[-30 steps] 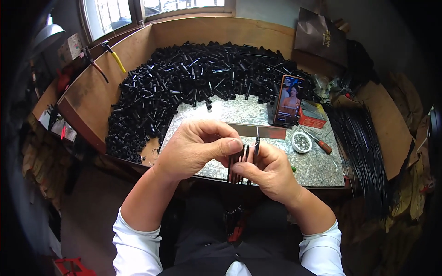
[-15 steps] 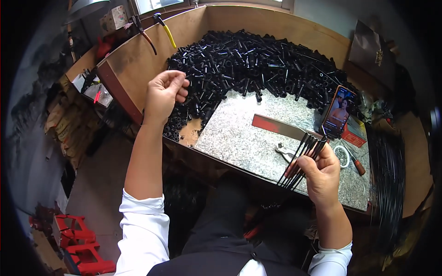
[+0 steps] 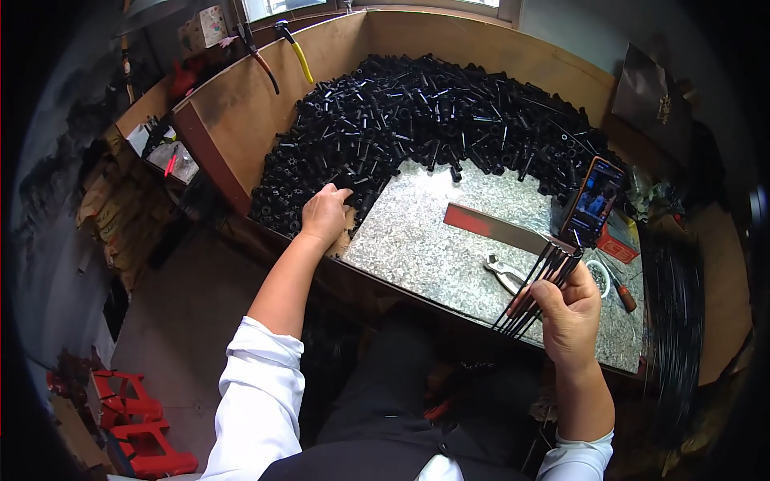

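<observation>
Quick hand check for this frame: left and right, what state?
Left hand: at the near edge of the black tube pile; grip cannot be told.
Right hand: closed, holding thin black rods.

Tubes [image 3: 449,120] lie across the upper middle, behind the slab [image 3: 409,240]; pliers [image 3: 505,276] on it, phone [image 3: 593,204] farther right.
</observation>
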Motion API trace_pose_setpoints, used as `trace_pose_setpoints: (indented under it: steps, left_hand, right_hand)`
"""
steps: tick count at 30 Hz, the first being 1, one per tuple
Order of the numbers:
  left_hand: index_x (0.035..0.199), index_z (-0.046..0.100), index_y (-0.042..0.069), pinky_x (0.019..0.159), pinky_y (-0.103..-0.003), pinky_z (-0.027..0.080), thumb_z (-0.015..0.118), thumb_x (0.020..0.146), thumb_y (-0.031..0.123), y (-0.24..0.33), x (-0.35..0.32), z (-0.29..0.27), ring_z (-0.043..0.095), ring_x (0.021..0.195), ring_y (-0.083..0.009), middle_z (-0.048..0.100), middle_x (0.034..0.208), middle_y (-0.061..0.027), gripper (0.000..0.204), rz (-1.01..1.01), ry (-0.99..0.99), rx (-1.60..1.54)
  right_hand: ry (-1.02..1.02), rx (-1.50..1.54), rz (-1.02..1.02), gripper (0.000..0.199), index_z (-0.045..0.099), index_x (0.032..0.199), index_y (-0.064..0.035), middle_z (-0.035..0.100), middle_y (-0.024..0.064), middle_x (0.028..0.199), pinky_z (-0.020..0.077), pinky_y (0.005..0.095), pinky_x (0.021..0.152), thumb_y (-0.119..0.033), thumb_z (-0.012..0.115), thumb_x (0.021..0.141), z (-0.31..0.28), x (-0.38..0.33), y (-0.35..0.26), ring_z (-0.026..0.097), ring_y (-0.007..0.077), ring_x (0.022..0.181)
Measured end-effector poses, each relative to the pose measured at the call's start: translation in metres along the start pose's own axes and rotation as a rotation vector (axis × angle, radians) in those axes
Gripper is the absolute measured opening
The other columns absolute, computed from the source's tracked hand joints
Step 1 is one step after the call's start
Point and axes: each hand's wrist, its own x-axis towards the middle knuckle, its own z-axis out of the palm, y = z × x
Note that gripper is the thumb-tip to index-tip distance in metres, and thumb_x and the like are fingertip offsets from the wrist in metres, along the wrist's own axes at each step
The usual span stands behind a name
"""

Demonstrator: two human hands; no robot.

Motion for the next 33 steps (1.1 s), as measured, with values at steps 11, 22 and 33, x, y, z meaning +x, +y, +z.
trace_pose_setpoints:
  steps: [11, 22, 33]
  left_hand:
    - [0.080, 0.073, 0.007, 0.070, -0.040, 0.051, 0.068, 0.075, 0.017, 0.007, -0.008, -0.004, 0.063, 0.082, -0.0298, 0.062, 0.084, -0.0117, 0.012, 0.126, -0.018, 0.092]
    - [0.083, 0.063, -0.001, 0.066, -0.035, 0.049, 0.064, 0.073, -0.004, 0.023, -0.013, -0.013, 0.060, 0.074, -0.0264, 0.059, 0.083, -0.0119, 0.011, 0.138, 0.041, -0.120]
    - [0.113, 0.054, 0.002, 0.085, -0.027, 0.053, 0.057, 0.090, 0.001, 0.178, -0.026, -0.097, 0.063, 0.092, -0.0137, 0.060, 0.109, -0.0110, 0.022, 0.188, -0.444, -1.868]
  right_hand:
    - [-0.044, 0.053, 0.087, 0.016, 0.047, 0.090, -0.0030, 0.063, 0.0068, 0.082, 0.0535, 0.0227, 0.064, -0.001, 0.063, 0.088, -0.006, 0.005, -0.003, 0.063, 0.0097, 0.072]
    - [-0.046, -0.009, 0.032, 0.016, 0.050, 0.090, -0.0033, 0.062, 0.0027, 0.081, 0.0516, 0.0201, 0.066, -0.004, 0.065, 0.087, -0.021, 0.000, -0.014, 0.061, 0.0057, 0.073]
    - [-0.218, 0.115, 0.120, 0.015, 0.051, 0.092, -0.0036, 0.061, 0.0026, 0.083, 0.0508, 0.0212, 0.067, -0.004, 0.065, 0.088, 0.004, 0.012, -0.001, 0.060, 0.0061, 0.074]
